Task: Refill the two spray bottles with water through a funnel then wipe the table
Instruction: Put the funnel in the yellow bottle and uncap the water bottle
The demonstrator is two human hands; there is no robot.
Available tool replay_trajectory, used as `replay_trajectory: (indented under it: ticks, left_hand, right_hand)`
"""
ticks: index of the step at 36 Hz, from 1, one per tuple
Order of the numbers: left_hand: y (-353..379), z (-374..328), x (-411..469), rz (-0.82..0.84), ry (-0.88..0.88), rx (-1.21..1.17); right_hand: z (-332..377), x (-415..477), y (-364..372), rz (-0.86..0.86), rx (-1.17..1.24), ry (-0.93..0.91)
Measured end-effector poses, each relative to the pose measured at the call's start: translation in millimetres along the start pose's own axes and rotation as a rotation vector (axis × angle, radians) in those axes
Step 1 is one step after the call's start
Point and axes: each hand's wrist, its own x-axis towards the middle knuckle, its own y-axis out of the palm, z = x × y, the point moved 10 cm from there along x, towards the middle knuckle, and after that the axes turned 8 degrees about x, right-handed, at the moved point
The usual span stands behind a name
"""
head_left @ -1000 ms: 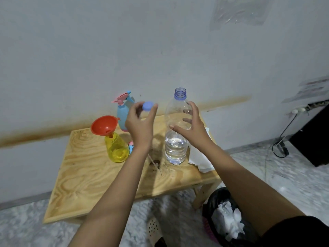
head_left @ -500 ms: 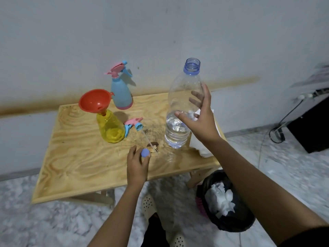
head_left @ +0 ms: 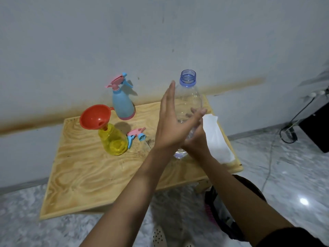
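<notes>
A clear water bottle point(head_left: 189, 93) stands uncapped on the wooden table point(head_left: 83, 177), with a little water at its bottom. My right hand point(head_left: 195, 138) grips its lower body from the right. My left hand point(head_left: 169, 125) is flat with straight fingers against the bottle's left side and holds nothing; the blue cap is not visible. A yellow spray bottle point(head_left: 114, 142) stands to the left with an orange funnel point(head_left: 94, 116) in its neck. Its pink and blue spray head point(head_left: 136, 136) lies beside it. Behind stands a blue spray bottle point(head_left: 123, 106) with its head on.
A white folded cloth point(head_left: 216, 138) lies on the table's right edge, just right of my right hand. A black bin point(head_left: 214, 202) sits on the floor under the table's right corner. A black cable point(head_left: 288, 135) and a dark box point(head_left: 316, 129) are at far right. The wall is close behind.
My left hand, which held the blue cap, went down to the table's front and now rises empty and flat against the bottle. My right hand has slid lower on the bottle.
</notes>
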Motion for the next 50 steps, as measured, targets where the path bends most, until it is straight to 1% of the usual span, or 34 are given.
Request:
replay_trajectory:
  ticks: [2,6,9,12,17,20,24,29,33,38,43,50]
  left_hand:
    - [2,-1,5,-0.002,-0.006,0.062]
    - [-8,0,10,-0.028,-0.013,0.177]
    - [-27,9,13,-0.057,-0.047,0.202]
    - [-54,17,19,-0.104,-0.059,0.111]
    - [-98,21,21,-0.207,-0.047,-0.107]
    - [-112,26,16,-0.224,-0.068,-0.185]
    - [-122,39,8,-0.249,-0.127,-0.216]
    - [-109,65,-2,-0.249,-0.257,-0.386]
    - [-93,84,-10,-0.241,-0.349,-0.507]
    - [-79,100,-21,-0.273,-0.387,-0.636]
    - [-64,103,-32,-0.263,-0.426,-0.770]
    - [-57,105,-34,-0.301,-0.402,-0.845]
  right_hand:
    - [-1,2,1,-0.025,-0.005,0.024]
    - [14,6,9,0.008,-0.180,-0.118]
    - [26,8,20,0.029,-0.229,-0.176]
    - [41,10,30,0.046,-0.289,-0.273]
    - [73,19,45,0.135,-0.320,-0.267]
    - [94,22,52,0.201,-0.455,-0.318]
    - [111,28,55,0.219,-0.678,-0.413]
    - [113,28,54,0.267,-0.857,-0.435]
    - [107,24,53,0.314,-0.954,-0.393]
    - [100,18,52,0.354,-1.054,-0.356]
    - [95,13,50,0.370,-1.170,-0.347]
    - [101,15,48,0.386,-1.272,-0.354]
